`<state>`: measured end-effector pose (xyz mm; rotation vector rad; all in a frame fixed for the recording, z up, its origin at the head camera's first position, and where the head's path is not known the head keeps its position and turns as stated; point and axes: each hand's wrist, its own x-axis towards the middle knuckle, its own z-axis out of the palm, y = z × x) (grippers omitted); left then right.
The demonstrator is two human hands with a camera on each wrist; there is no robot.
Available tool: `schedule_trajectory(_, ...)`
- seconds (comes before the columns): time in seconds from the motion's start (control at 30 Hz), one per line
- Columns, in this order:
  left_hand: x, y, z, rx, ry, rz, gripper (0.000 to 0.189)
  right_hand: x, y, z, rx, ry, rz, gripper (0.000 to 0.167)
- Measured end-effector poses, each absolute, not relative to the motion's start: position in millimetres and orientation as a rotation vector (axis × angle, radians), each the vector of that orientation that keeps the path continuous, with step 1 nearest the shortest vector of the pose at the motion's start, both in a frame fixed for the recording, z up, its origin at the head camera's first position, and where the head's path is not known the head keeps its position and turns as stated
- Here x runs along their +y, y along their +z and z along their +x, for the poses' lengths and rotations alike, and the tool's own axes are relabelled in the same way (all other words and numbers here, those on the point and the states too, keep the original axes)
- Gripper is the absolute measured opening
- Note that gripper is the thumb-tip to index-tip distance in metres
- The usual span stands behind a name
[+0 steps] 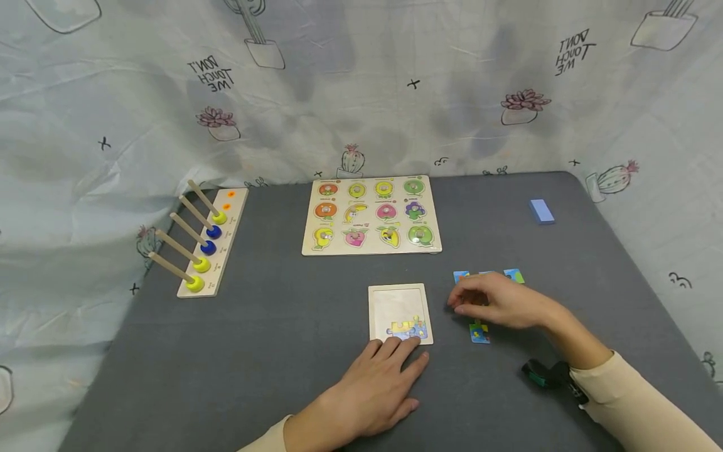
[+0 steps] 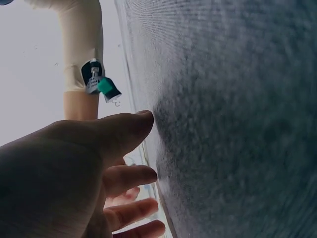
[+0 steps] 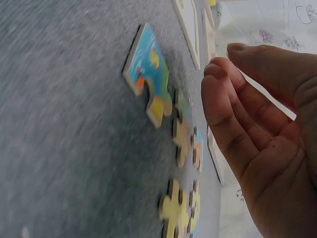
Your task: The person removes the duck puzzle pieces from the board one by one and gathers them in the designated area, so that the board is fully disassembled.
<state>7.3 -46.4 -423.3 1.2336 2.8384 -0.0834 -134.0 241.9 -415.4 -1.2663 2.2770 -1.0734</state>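
Note:
A shallow wooden puzzle tray lies in front of the person, with joined jigsaw pieces along its lower right. My left hand rests at the near edge of the tray, fingers spread and fingertips by those pieces. To the right of the tray, my right hand is over loose jigsaw pieces and partly hides them. Its fingers curve loosely, with a gap to the thumb and nothing visible between them. In the right wrist view, a blue corner piece and several yellowish pieces lie on the table beside that hand.
A wooden fruit puzzle board lies at the back middle. At the left stands a peg board with upright sticks and yellow and blue rings. A blue block is at the back right. Patterned cloth hangs behind the grey table.

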Motion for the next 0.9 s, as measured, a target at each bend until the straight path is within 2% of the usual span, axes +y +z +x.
schedule_trajectory(0.9, -34.8, -429.4, 9.3, 2.827, -0.125, 1.236, 0.067, 172.7, -420.5, -143.9, 2.152, -1.065, -1.361, 0.010)
